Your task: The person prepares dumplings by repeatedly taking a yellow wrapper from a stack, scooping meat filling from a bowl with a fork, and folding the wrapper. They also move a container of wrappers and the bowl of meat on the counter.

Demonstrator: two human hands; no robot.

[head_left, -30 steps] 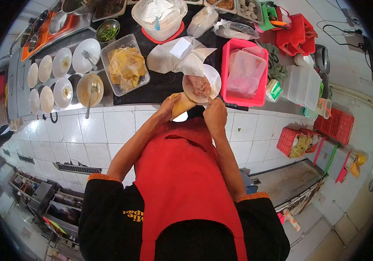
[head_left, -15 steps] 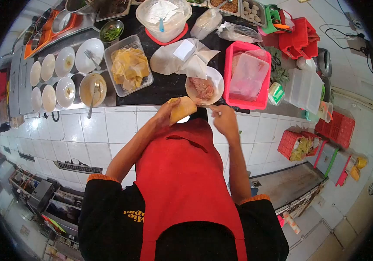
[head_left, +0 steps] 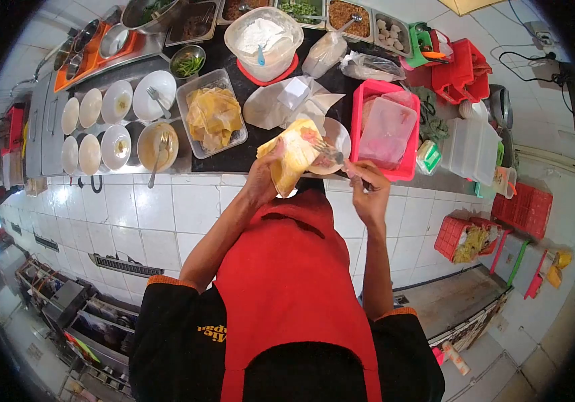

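My left hand (head_left: 261, 177) is closed round a small stack of yellow dough wrappers (head_left: 291, 163), tilted up above the counter's front edge. A dab of pink minced meat (head_left: 311, 135) sits near the top corner of the stack. My right hand (head_left: 370, 191) pinches a fork (head_left: 331, 155), whose tines are beside the wrappers' right edge. Behind them, partly hidden, is a white bowl (head_left: 339, 134) with more minced meat in it. A clear tub (head_left: 239, 137) of loose yellow wrappers stands to the left.
Several white bowls (head_left: 114, 104) stand at the left. A pink basket (head_left: 406, 171) holding a translucent container is right of the meat bowl. Behind are crumpled paper (head_left: 266, 107), a tub of white powder (head_left: 280, 57) and trays of ingredients (head_left: 349, 19).
The wrapper stack has been raised and turned, showing its face with meat on it. My right hand has moved right and slightly down; the fork has come up from the bowl to the wrappers.
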